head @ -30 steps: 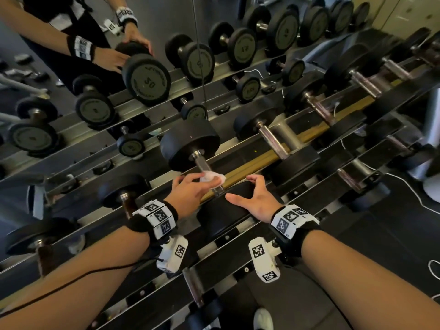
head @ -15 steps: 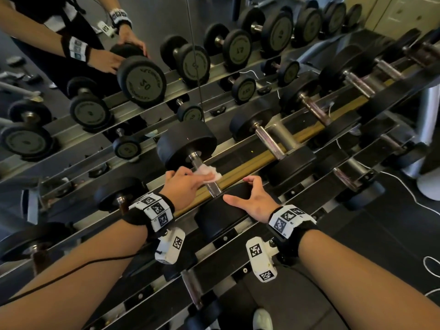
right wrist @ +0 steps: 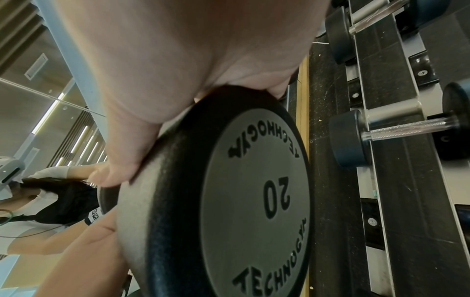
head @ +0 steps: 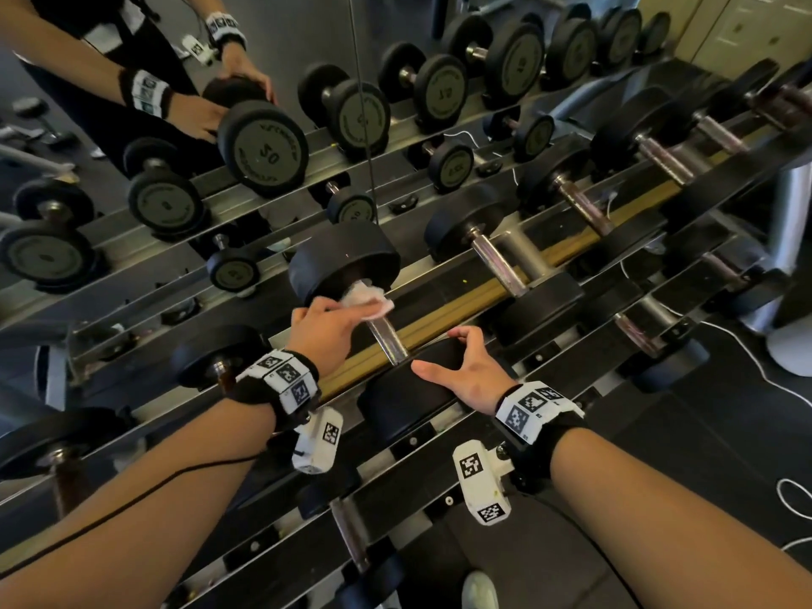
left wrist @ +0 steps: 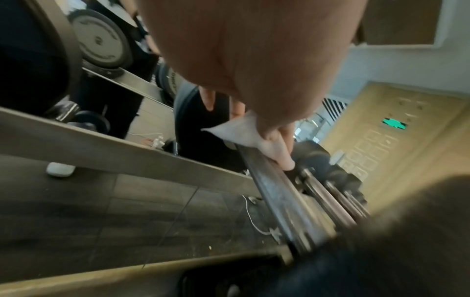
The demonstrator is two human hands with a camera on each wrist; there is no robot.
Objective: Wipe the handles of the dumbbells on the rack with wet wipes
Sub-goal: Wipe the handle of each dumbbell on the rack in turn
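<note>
White wet wipe (head: 367,298) wrapped on a steel handle (head: 389,340).
The left hand (head: 327,334) pinches the wet wipe around the handle's far end, just below the far black head. The right hand (head: 465,371) curls over the near head, marked 20, of the same dumbbell (head: 347,261), which lies across the rack (head: 538,358).

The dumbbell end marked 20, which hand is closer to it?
Right. The right hand grips that dumbbell end from above; the left hand holds the wet wipe farther up the handle.
</note>
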